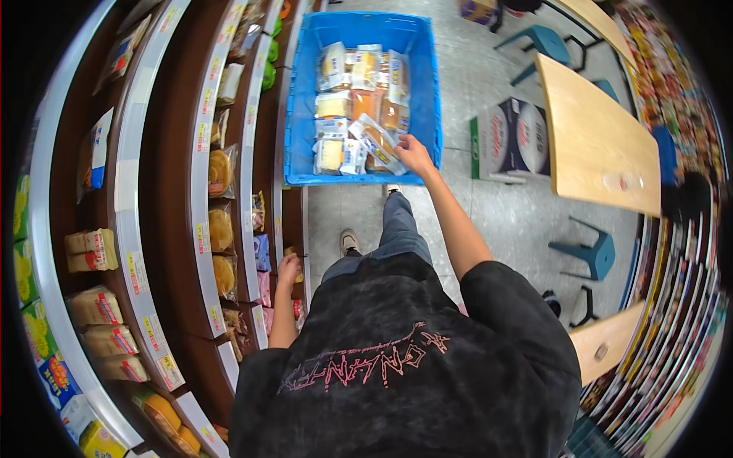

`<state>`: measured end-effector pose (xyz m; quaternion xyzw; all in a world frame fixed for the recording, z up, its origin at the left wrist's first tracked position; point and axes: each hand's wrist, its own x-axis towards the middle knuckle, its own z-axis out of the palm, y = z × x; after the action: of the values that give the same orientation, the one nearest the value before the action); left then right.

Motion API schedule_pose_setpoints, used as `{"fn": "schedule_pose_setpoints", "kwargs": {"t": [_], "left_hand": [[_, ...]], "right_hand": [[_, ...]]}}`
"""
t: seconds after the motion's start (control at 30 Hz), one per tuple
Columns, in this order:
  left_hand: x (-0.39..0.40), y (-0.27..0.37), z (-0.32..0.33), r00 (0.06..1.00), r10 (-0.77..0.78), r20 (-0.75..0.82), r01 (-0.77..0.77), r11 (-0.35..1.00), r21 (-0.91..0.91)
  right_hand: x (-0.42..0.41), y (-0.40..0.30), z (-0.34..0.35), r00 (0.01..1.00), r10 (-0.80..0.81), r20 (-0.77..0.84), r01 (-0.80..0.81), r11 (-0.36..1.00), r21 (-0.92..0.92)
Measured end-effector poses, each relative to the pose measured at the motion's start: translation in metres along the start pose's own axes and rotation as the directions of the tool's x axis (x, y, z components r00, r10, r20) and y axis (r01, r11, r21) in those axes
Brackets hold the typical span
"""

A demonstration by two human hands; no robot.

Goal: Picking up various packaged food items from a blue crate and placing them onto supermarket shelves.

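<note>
Ahead of me a blue plastic crate (365, 24) holds several wrapped bread packs, grouped around its middle. My right hand (413, 153) reaches over the crate's near right corner. Its fingers pinch the edge of a clear-wrapped bread pack (375, 142), which lies slanted on top of the others. An orange-brown pack (365, 105) and a pale bread pack (331, 154) lie beside it. Low at my side, my left hand (289, 268) is loosely curled beside the shelf unit. A small yellow item (298, 271) shows behind its fingers; I cannot tell whether they touch.
Brown shelves with price strips (204, 126) line my left, bearing round wrapped breads (221, 229) and sliced loaves (103, 306). To the right are a wooden table (595, 131), a printed carton (515, 137) and blue stools (598, 255) on the grey floor. Packed shelves stand beyond.
</note>
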<state>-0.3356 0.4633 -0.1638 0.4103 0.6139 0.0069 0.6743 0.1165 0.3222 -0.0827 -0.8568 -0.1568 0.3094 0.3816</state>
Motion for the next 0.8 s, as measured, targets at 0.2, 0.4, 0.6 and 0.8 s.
{"fn": "schedule_pose_setpoints", "kwargs": {"t": [0.2,0.4,0.6,0.8], "left_hand": [[-0.078,0.05,0.056,0.975,0.014,-0.224,-0.057,0.981,-0.185],[-0.113,0.128,0.15,0.97,0.111,-0.216,-0.142,0.981,-0.134],[-0.089,0.188,0.221,0.984,0.17,-0.056,-0.175,0.979,-0.101],[-0.046,0.232,0.261,0.944,0.331,-0.011,-0.331,0.944,0.009]], "right_hand": [[0.112,0.03,0.046,0.961,0.211,0.181,-0.13,0.916,-0.379],[0.13,0.061,0.068,0.891,0.307,0.333,-0.137,0.884,-0.448],[0.129,0.058,0.06,0.888,0.248,0.388,-0.09,0.92,-0.382],[0.111,-0.007,0.023,0.832,0.052,0.552,-0.283,0.896,0.342]]}}
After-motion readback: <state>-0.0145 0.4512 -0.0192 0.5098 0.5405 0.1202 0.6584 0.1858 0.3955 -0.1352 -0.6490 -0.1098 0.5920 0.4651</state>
